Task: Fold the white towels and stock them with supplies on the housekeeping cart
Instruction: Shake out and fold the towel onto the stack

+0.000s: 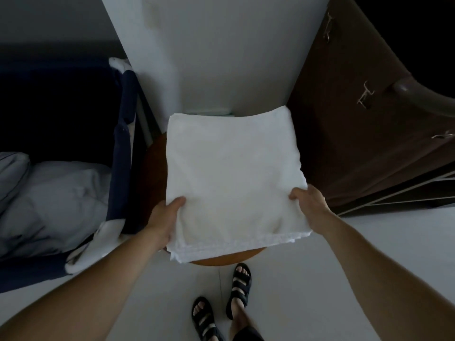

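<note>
A folded white towel (231, 178) lies flat over a round brown wooden table (152, 173), covering most of it. My left hand (165, 217) grips the towel's near left side, thumb on top and fingers underneath. My right hand (310, 205) grips the near right side the same way. The towel's layered edges show along the near edge.
A dark blue cloth bin (123, 143) with grey linen (56, 200) inside stands at the left. A dark brown cabinet (357, 119) with metal handles is at the right, a white wall corner (221, 57) behind the table. My sandalled feet (221, 303) stand on the pale floor.
</note>
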Tool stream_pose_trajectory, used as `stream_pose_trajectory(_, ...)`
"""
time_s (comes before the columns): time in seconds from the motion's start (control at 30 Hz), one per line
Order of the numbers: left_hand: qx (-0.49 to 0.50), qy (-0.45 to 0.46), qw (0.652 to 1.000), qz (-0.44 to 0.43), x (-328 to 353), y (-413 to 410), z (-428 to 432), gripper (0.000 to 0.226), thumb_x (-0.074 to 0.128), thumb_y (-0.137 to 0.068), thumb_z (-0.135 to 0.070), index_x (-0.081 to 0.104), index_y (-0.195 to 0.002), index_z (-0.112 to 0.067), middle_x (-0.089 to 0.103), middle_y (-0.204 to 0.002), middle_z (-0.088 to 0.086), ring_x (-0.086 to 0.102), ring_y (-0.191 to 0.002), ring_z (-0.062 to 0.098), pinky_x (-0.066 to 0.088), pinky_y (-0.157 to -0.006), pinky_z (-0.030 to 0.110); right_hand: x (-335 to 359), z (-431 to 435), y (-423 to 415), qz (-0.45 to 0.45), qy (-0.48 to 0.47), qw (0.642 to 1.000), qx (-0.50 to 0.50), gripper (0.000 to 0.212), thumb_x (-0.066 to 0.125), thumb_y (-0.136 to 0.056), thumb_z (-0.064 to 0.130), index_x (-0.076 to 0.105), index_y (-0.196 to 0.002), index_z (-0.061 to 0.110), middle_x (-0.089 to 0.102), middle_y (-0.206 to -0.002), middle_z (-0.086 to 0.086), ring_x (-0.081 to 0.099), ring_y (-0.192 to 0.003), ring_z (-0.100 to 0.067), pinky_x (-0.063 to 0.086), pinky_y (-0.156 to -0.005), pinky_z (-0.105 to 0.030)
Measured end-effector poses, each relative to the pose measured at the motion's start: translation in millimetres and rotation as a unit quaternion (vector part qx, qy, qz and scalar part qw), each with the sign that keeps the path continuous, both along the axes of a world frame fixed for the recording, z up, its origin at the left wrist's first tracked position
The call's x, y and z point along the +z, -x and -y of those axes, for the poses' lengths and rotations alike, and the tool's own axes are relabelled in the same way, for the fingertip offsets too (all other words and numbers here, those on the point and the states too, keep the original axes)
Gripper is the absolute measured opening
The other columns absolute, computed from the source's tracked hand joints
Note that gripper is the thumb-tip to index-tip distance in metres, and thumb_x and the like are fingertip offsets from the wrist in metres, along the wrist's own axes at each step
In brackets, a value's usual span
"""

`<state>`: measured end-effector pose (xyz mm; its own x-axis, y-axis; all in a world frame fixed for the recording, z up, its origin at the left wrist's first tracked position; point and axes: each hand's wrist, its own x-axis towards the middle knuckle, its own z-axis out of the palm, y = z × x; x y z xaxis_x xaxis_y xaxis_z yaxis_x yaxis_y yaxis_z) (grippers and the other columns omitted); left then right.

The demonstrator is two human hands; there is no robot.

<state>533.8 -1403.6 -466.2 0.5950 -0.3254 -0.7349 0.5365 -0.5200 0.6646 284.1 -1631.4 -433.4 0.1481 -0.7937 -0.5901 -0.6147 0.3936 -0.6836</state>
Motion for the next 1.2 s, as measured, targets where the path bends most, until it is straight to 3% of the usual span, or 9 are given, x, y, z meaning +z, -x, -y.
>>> stream_pose_trajectory(0.17, -0.014, 0.099, 0.995, -0.020, 58, -19, 33, 0.022, 0.072, -0.087, -0.025, 0.071, -0.104, -0.011, 0.077, -0.087, 0.009, 0.074, -0.070, 0.022, 0.058, -0.059, 0.032, 55, 17, -19, 0.126, 0.039, 0.991, 0.004, 0.025, 0.057, -0.078, 0.005, 0.068, -0.088, 0.026, 0.069, -0.095, -0.007, 0.064, -0.080, -0.026, 0.057, -0.070, -0.038)
stream_pose_trajectory(0.4, -0.008, 0.329, 0.938, 0.110, 136, -48, 67, 0.022, 0.065, -0.094, -0.023, 0.067, -0.115, -0.028, 0.075, -0.111, -0.004, 0.073, -0.098, 0.016, 0.061, -0.071, 0.032, 117, 33, -50, 0.267, 0.154, 0.951, 0.013, 0.046, 0.056, -0.073, 0.016, 0.066, -0.088, 0.059, 0.071, -0.092, 0.022, 0.069, -0.083, -0.003, 0.057, -0.066, -0.023)
stream_pose_trajectory(0.5, 0.013, 0.259, 0.958, 0.124, 101, -44, 48, 0.019, 0.067, -0.093, -0.022, 0.069, -0.111, -0.027, 0.076, -0.105, -0.004, 0.074, -0.090, 0.013, 0.061, -0.073, 0.033, 89, 31, -34, 0.255, 0.141, 0.955, -0.055, 0.043, 0.058, -0.070, 0.011, 0.071, -0.088, 0.047, 0.074, -0.089, 0.015, 0.069, -0.083, -0.010, 0.057, -0.073, -0.031)
stream_pose_trajectory(0.63, -0.052, 0.102, 0.991, 0.070, 23, -14, 6, 0.019, 0.067, -0.093, -0.028, 0.066, -0.112, -0.028, 0.075, -0.106, -0.001, 0.072, -0.092, 0.017, 0.055, -0.072, 0.031, 21, 5, -1, 0.093, 0.034, 0.994, -0.038, 0.030, 0.061, -0.080, 0.006, 0.070, -0.100, 0.025, 0.070, -0.098, -0.007, 0.063, -0.083, -0.025, 0.054, -0.078, -0.040)
stream_pose_trajectory(0.73, -0.082, 0.017, 0.992, 0.091, -8, 1, -13, 0.041, 0.065, -0.093, -0.041, 0.058, -0.129, -0.022, 0.068, -0.109, -0.004, 0.065, -0.092, 0.014, 0.051, -0.071, 0.029, -9, -4, 14, 0.014, -0.004, 1.000, -0.026, 0.019, 0.064, -0.082, 0.014, 0.065, -0.101, 0.017, 0.067, -0.103, -0.011, 0.062, -0.093, -0.033, 0.053, -0.087, -0.048)
stream_pose_trajectory(0.87, -0.074, -0.006, 0.991, 0.109, -11, -1, -6, 0.046, 0.061, -0.094, -0.046, 0.057, -0.127, -0.015, 0.066, -0.115, 0.004, 0.064, -0.098, 0.022, 0.053, -0.091, 0.041, -9, 3, 5, -0.018, 0.040, 0.999, 0.008, 0.013, 0.060, -0.086, 0.019, 0.059, -0.097, 0.013, 0.061, -0.092, -0.007, 0.055, -0.074, -0.022, 0.044, -0.063, -0.031)
stream_pose_trajectory(0.97, -0.086, -0.038, 0.983, 0.161, -7, -1, 0, 0.054, 0.054, -0.097, -0.050, 0.053, -0.132, -0.010, 0.063, -0.121, 0.007, 0.061, -0.107, 0.028, 0.050, -0.099, 0.046, 0, 8, -2, -0.033, 0.072, 0.996, 0.036, 0.013, 0.057, -0.087, 0.021, 0.057, -0.095, 0.011, 0.058, -0.087, -0.004, 0.054, -0.073, -0.022, 0.045, -0.064, -0.033)
stream_pose_trajectory(1.1, -0.083, -0.044, 0.976, 0.197, -3, 0, -1, 0.050, 0.050, -0.097, -0.053, 0.056, -0.124, -0.011, 0.062, -0.100, -0.004, 0.060, -0.090, 0.017, 0.049, -0.077, 0.035, 11, 14, 5, -0.027, 0.111, 0.992, 0.044, 0.014, 0.060, -0.084, 0.025, 0.059, -0.093, 0.014, 0.062, -0.089, -0.003, 0.059, -0.077, -0.023, 0.046, -0.061, -0.032)
stream_pose_trajectory(1.2, -0.122, -0.061, 0.965, 0.224, -3, 6, -6, 0.046, 0.047, -0.100, -0.051, 0.054, -0.119, -0.010, 0.059, -0.101, -0.002, 0.056, -0.090, 0.018, 0.044, -0.078, 0.034, -3, 7, 11, -0.072, 0.106, 0.989, 0.071, 0.023, 0.059, -0.087, 0.026, 0.057, -0.103, 0.009, 0.060, -0.095, -0.004, 0.055, -0.079, -0.024, 0.039, -0.062, -0.032)
